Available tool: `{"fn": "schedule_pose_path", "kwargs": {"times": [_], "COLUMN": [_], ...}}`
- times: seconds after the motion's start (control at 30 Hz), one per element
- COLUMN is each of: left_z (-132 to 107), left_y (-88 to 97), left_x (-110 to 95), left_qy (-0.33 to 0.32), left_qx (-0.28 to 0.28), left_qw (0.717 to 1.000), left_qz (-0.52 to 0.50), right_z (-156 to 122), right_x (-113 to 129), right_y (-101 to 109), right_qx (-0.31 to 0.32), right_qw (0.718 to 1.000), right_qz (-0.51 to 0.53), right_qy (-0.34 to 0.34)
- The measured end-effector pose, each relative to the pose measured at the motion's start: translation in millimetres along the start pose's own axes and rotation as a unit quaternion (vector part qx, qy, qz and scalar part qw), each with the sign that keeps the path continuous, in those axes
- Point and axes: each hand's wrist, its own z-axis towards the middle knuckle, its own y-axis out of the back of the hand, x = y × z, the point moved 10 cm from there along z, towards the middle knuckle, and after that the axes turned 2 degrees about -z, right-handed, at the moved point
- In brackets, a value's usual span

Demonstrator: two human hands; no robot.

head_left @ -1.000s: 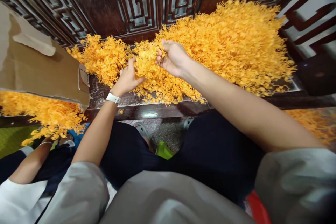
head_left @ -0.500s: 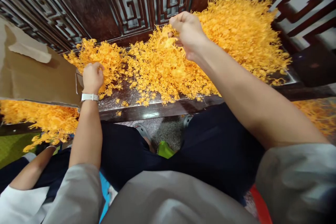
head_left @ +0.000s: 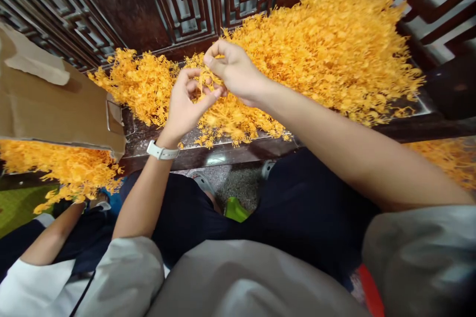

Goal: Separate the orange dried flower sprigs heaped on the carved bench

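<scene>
A large heap of fine, branching orange sprigs (head_left: 316, 54) covers the dark wooden ledge (head_left: 208, 158) in front of me. Above the heap's near part, my left hand (head_left: 182, 106), with a white watch on its wrist, and my right hand (head_left: 232, 69) meet. Their fingertips pinch a small tuft of orange sprigs (head_left: 206, 79) between them. The fingers hide part of the tuft. Loose sprigs lie beneath both hands.
A brown cardboard sheet (head_left: 48, 99) juts in at left above a second orange heap (head_left: 55, 168). Carved dark wooden lattice panels (head_left: 182, 0) stand behind the ledge. My dark-trousered knees (head_left: 186, 208) lie below. A co-worker's forearm (head_left: 48, 242) shows at lower left.
My hands were apart, the left low on the heap's left part and the right raised further back. They have now come together at the middle, holding a small tuft between them.
</scene>
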Motion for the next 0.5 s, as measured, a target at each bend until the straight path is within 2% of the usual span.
{"fn": "schedule_pose_path", "kwargs": {"times": [0.07,0.17,0.27,0.4,0.5], "left_z": [2,2,1,10,13], "left_y": [6.2,35.3,56.5,59.6,61.6], "left_x": [-2,1,7,21,32], "left_qy": [-0.026,-0.100,-0.139,-0.149,-0.139], "left_qx": [-0.024,-0.088,-0.147,-0.168,-0.175], "left_qw": [0.998,0.986,0.979,0.972,0.968], "left_qz": [-0.058,-0.100,-0.008,0.071,0.113], "right_z": [-2,-3,-3,-6,-9], "right_x": [4,16,30,21,19], "right_y": [-8,-15,-19,-19,-7], "right_qx": [0.043,0.106,0.138,0.204,0.221], "right_qw": [0.998,0.984,0.952,0.894,0.867], "right_qz": [-0.043,-0.144,-0.267,-0.397,-0.445], "right_qy": [0.015,0.026,0.066,0.047,0.026]}}
